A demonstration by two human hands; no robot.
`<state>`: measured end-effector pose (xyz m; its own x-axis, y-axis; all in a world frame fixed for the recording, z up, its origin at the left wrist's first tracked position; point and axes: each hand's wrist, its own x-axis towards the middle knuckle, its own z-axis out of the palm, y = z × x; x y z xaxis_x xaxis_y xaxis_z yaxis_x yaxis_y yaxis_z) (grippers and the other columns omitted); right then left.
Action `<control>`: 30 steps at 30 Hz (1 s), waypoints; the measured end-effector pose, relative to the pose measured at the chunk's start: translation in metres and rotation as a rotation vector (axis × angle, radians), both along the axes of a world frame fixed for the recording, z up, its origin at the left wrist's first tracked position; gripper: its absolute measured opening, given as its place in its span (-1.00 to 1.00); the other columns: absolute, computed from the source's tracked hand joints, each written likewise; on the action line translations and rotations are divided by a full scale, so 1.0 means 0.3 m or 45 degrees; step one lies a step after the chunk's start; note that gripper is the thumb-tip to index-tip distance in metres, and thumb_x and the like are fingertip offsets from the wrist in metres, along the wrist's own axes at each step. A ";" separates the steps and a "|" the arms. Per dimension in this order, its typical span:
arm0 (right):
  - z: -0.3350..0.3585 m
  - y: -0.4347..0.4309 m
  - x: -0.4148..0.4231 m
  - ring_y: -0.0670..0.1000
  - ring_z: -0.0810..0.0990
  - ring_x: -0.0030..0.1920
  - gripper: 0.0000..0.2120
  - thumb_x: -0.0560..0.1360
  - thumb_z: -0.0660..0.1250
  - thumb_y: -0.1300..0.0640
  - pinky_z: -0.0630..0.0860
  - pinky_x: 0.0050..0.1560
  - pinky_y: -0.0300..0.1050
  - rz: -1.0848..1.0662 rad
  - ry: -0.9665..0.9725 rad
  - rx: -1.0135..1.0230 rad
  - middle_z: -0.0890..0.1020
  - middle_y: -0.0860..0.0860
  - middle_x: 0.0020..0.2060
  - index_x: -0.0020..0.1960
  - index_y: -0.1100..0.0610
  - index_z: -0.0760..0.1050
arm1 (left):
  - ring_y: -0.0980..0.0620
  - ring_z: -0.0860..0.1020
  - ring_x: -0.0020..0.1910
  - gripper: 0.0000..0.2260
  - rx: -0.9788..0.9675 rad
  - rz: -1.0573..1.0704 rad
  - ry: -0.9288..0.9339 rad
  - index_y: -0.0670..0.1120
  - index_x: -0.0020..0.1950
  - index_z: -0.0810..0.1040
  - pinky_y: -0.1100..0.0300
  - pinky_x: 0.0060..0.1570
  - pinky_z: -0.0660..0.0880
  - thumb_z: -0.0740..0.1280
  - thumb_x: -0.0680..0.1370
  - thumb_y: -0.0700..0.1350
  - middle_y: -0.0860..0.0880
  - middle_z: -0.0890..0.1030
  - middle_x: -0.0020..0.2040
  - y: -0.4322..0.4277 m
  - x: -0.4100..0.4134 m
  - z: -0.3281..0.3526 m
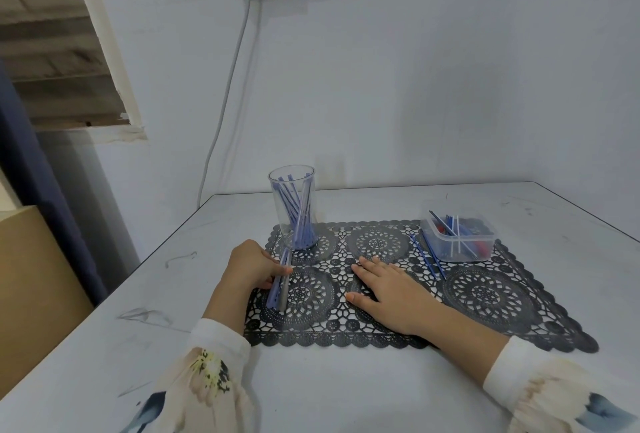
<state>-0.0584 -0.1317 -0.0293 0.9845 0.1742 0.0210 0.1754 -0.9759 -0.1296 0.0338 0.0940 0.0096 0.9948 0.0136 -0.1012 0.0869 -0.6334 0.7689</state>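
On my feed the black lace-pattern placemat (485, 296) sits under both sets of fingers. A tall clear plastic cup (292, 204) stands just past the fingertips of the left hand (251, 264). The right hand (391, 290) lies flat, fingers loose. The left fingers clasp a bundle of thin blue plastic sticks (277, 294).

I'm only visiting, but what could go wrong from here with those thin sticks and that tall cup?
1. The tall clear cylindrical cup stands close to the left hand. A nudge while loading might tip it and spill the sticks inside.
2. That hand grips a bundle of thin blue plastic sticks together, so one could slide out.
3. The two loose blue sticks on the black lace placemat might snag in its holes when picked up.
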 end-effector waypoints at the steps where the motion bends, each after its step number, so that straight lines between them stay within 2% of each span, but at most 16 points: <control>1: 0.000 0.000 0.000 -0.02 -0.07 0.51 -0.34 0.56 -0.07 -0.29 -0.10 0.48 -0.05 0.001 0.000 0.001 -0.03 -0.02 0.53 0.54 0.03 -0.04 | -0.04 0.60 -0.30 -0.69 0.004 0.000 -0.007 -0.29 -0.13 0.65 0.06 -0.21 0.62 0.60 0.27 -0.12 -0.19 0.64 -0.17 -0.001 0.001 -0.001; 6: 0.002 -0.001 -0.001 -0.03 -0.06 0.51 -0.20 0.43 -0.20 -0.40 -0.11 0.47 -0.06 -0.003 0.008 0.000 -0.02 -0.03 0.53 0.54 0.02 -0.04 | -0.03 0.62 -0.34 -0.66 0.004 -0.006 -0.008 -0.31 -0.11 0.63 0.08 -0.24 0.62 0.60 0.27 -0.13 -0.18 0.64 -0.25 -0.001 0.004 -0.003; 9: 0.003 0.001 -0.001 -0.03 -0.06 0.51 -0.22 0.45 -0.18 -0.39 -0.11 0.47 -0.06 -0.004 0.000 0.003 -0.02 -0.03 0.53 0.54 0.02 -0.04 | -0.03 0.63 -0.37 -0.69 0.003 -0.018 -0.012 -0.31 -0.13 0.63 0.11 -0.28 0.62 0.59 0.29 -0.13 -0.18 0.64 -0.28 -0.002 0.005 -0.004; 12: 0.006 0.002 -0.003 -0.03 -0.06 0.51 -0.15 0.37 -0.25 -0.43 -0.10 0.47 -0.06 -0.013 0.014 0.017 -0.01 -0.03 0.52 0.54 0.01 -0.04 | -0.03 0.62 -0.37 -0.74 0.036 -0.016 -0.058 -0.27 -0.20 0.62 0.11 -0.27 0.62 0.53 0.38 -0.08 -0.17 0.64 -0.30 -0.001 0.013 -0.014; 13: 0.008 0.003 -0.003 -0.03 -0.05 0.51 -0.17 0.40 -0.22 -0.42 -0.09 0.47 -0.06 -0.015 0.016 0.025 -0.01 -0.03 0.52 0.54 0.01 -0.03 | -0.02 0.61 -0.36 -0.76 0.063 -0.005 -0.098 -0.24 -0.22 0.63 0.11 -0.25 0.61 0.50 0.41 -0.05 -0.16 0.65 -0.29 0.003 0.018 -0.019; 15: 0.017 0.004 -0.006 -0.03 -0.01 0.51 -0.31 0.52 -0.05 -0.33 -0.05 0.49 -0.06 -0.016 0.009 0.065 0.04 -0.02 0.52 0.53 0.02 0.02 | -0.01 0.59 -0.25 -0.80 0.205 0.033 -0.238 -0.13 -0.18 0.65 0.12 -0.21 0.56 0.43 0.46 0.01 -0.11 0.66 -0.18 0.015 0.031 -0.031; 16: 0.028 0.006 -0.009 -0.02 0.05 0.50 -0.36 0.55 0.03 -0.27 0.01 0.48 -0.06 -0.019 0.004 0.123 0.09 -0.02 0.51 0.52 0.03 0.08 | -0.01 0.58 -0.16 -0.81 0.283 0.061 -0.314 -0.08 -0.10 0.66 0.14 -0.18 0.52 0.39 0.49 0.03 -0.07 0.66 -0.11 0.023 0.036 -0.038; 18: 0.062 0.011 -0.010 -0.02 0.28 0.41 -0.47 0.56 0.14 -0.17 0.19 0.41 -0.10 -0.055 -0.012 0.313 0.31 -0.01 0.43 0.45 0.05 0.27 | -0.03 0.54 0.05 -0.77 0.372 0.130 -0.432 -0.01 0.10 0.63 0.14 -0.09 0.46 0.31 0.53 0.05 -0.02 0.63 0.05 0.043 0.052 -0.058; 21: 0.149 0.037 -0.001 -0.10 0.53 0.10 -0.67 0.56 0.23 -0.02 0.45 0.17 -0.22 -0.131 -0.105 0.628 0.57 -0.05 0.19 0.28 0.04 0.48 | -0.08 0.40 0.29 -0.67 0.473 0.150 -0.501 0.04 0.32 0.49 0.02 0.17 0.40 0.20 0.58 0.05 -0.05 0.51 0.29 0.069 0.093 -0.100; 23: 0.228 0.066 0.017 -0.12 0.56 -0.04 -0.75 0.56 0.24 0.06 0.44 -0.06 -0.39 -0.162 -0.195 0.819 0.61 -0.05 0.07 0.21 0.06 0.52 | -0.07 0.26 0.41 -0.61 0.538 0.103 -0.426 0.03 0.44 0.34 -0.01 0.31 0.26 0.11 0.62 0.06 -0.04 0.34 0.44 0.074 0.109 -0.121; 24: 0.268 0.081 0.032 -0.10 0.58 -0.06 -0.77 0.56 0.25 0.09 0.44 -0.10 -0.40 -0.166 -0.258 0.900 0.62 -0.04 0.04 0.18 0.06 0.54 | -0.06 0.19 0.45 -0.59 0.538 0.079 -0.370 0.03 0.47 0.27 -0.01 0.35 0.20 0.06 0.63 0.06 -0.04 0.25 0.48 0.073 0.112 -0.127; 26: 0.347 0.115 0.076 -0.01 0.62 -0.08 -0.82 0.54 0.27 0.14 0.56 -0.03 -0.22 -0.140 -0.366 1.057 0.64 0.00 -0.02 0.10 0.04 0.58 | -0.03 0.10 0.49 -0.56 0.593 0.030 -0.293 0.01 0.52 0.15 -0.01 0.41 0.11 -0.02 0.64 0.07 -0.03 0.12 0.53 0.068 0.117 -0.141; 28: 0.412 0.151 0.139 0.11 0.64 -0.12 -0.84 0.51 0.28 0.19 0.59 0.02 -0.01 -0.101 -0.426 1.178 0.65 0.08 -0.10 0.02 0.01 0.58 | -0.01 0.05 0.50 -0.54 0.731 -0.019 -0.253 0.02 0.53 0.09 -0.02 0.44 0.04 -0.08 0.64 0.09 -0.03 0.06 0.54 0.061 0.122 -0.151; 30: 0.461 0.188 0.211 0.14 0.64 -0.13 -0.81 0.48 0.27 0.22 0.60 -0.04 -0.05 -0.087 -0.442 1.212 0.64 0.10 -0.12 0.02 0.04 0.58 | -0.01 0.01 0.51 -0.54 0.808 -0.042 -0.222 0.03 0.53 0.07 -0.04 0.44 -0.01 -0.11 0.64 0.11 -0.03 0.03 0.55 0.055 0.127 -0.156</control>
<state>0.0050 -0.0754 0.1089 0.9047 -0.1202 0.4086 0.2993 -0.5033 -0.8107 0.0720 0.1105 -0.0371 0.9968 -0.0134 0.0793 -0.0326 -0.9687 0.2460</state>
